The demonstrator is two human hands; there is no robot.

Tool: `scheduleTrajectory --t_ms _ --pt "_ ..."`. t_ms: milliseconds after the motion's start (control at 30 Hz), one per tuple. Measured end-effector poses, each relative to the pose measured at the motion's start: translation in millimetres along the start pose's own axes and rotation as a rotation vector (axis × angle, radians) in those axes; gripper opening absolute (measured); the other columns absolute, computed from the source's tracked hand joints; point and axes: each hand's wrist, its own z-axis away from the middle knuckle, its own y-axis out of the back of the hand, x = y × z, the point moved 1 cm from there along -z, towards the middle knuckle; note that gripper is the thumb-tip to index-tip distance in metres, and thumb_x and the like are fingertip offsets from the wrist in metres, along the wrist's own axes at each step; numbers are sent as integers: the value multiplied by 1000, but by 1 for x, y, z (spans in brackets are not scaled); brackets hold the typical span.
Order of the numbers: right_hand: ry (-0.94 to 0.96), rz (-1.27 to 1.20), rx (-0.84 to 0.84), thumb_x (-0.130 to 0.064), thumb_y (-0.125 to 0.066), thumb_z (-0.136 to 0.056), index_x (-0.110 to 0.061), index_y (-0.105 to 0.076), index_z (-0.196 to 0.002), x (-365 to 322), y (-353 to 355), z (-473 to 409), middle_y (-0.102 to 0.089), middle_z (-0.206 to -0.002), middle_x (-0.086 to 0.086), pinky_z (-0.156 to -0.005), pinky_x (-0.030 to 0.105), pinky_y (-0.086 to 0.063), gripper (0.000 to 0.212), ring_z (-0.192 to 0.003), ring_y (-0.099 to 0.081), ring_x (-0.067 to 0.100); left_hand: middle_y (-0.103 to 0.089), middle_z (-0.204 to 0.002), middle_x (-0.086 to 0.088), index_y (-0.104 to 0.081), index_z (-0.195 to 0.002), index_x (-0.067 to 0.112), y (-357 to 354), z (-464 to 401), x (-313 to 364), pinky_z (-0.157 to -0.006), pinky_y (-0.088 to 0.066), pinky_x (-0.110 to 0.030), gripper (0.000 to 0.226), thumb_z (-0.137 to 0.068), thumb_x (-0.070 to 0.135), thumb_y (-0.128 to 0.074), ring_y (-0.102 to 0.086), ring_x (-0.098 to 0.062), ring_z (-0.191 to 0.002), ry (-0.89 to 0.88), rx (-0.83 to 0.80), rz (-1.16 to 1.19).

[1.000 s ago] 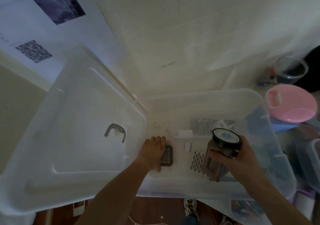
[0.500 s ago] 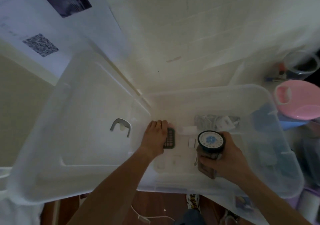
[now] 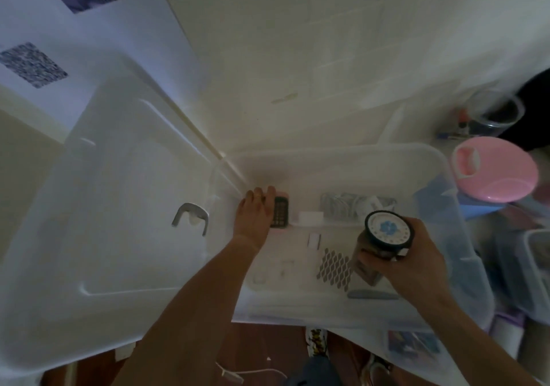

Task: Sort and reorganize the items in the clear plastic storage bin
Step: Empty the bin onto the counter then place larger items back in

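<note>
Now the right hand [image 3: 416, 263] grips the jar [image 3: 384, 245] upright inside the storage bin [image 3: 440, 159]; the left hand [image 3: 256, 216], fingers straight, touches the calculator [image 3: 279, 216] at the bin's far-left corner.

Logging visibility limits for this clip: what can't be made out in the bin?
Head view only:
- Jar contents: right hand wraps the body, dim light.
- Black gridded item: left hand covers its left edge; markings blurred.
- Grey bundle at the bin's back: too blurred to identify.

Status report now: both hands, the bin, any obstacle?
Left hand on small dark gridded object inside clear plastic storage bin. Right hand grips brown dark-lidded jar above bin. No obstacle seen.
</note>
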Motion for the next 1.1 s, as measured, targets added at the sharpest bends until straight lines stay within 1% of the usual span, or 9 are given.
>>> scheduleTrajectory --t_ms 167,300,367,500,633,700,800,933,1100 --pt "-29 -13 6 -12 -93 -59 -30 -54 -110 7 11 -4 -65 -94 -21 -70 23 -48 66 -86 -60 -7 -25 -151 -18 -35 -141 4 7 3 -2 -100 -46 -35 78 -80 28 -79 -37 -33 -132 -4 -45 -40" --pt "-46 2 26 -16 -94 -59 -32 -52 -108 8 22 -6 -64 -92 -22 -68 19 -44 66 -84 -60 -3 -44 -138 -24 -43 -138 2 20 32 7 -96 -49 -37 65 -81 8 -72 -51 -37 -123 28 58 -83" --pt "-47 -2 48 -17 -94 -59 -31 -52 -110 7 27 -6 -65 -94 -16 -71 24 -44 67 -85 -61 8 -60 -117 -22 -58 -125 3 21 50 24 -78 -57 -40 55 -74 5 -79 -65 -36 -99 -201 201 -8" --pt "-5 5 74 -20 -91 -61 -33 -53 -109 2 30 0 -66 -92 -20 -64 14 -43 63 -82 -62 -7 -40 -150 -20 -41 -150 16 4 70 84 -98 -51 -48 76 -82 14 -75 -46 -36 -130 -811 -164 172" --pt "-1 0 67 -15 -92 -61 -33 -52 -108 -1 33 0 -64 -89 -23 -60 4 -44 64 -80 -57 -21 -22 -160 -21 -19 -157 36 -8 41 116 -104 -44 -50 97 -82 21 -78 -33 -38 -139 -897 -245 -38" --pt "8 -8 61 -13 -91 -62 -31 -53 -107 -2 34 -2 -64 -88 -22 -62 1 -43 62 -78 -56 -23 -32 -154 -21 -23 -156 36 -8 32 117 -99 -46 -45 82 -89 24 -70 -41 -38 -132 -946 -221 -201" --pt "17 7 55 -13 -92 -62 -30 -53 -108 0 34 -5 -63 -88 -24 -62 0 -42 62 -78 -56 -25 -43 -142 -22 -34 -151 28 -12 36 109 -94 -48 -44 66 -93 22 -64 -50 -37 -121 -911 -217 -256" --pt "6 14 50 -20 -91 -63 -31 -53 -108 1 34 -4 -65 -87 -23 -61 2 -43 60 -78 -57 -21 -31 -149 -21 -24 -153 29 -14 49 62 -102 -45 -45 87 -84 31 -77 -45 -36 -126 -724 -385 -218" --pt "22 29 52 -24 -91 -63 -33 -54 -106 0 34 -2 -67 -88 -21 -59 8 -46 58 -79 -61 -14 -22 -155 -20 -18 -155 29 -7 57 19 -109 -42 -46 86 -88 18 -72 -38 -37 -134 -518 -559 -250"
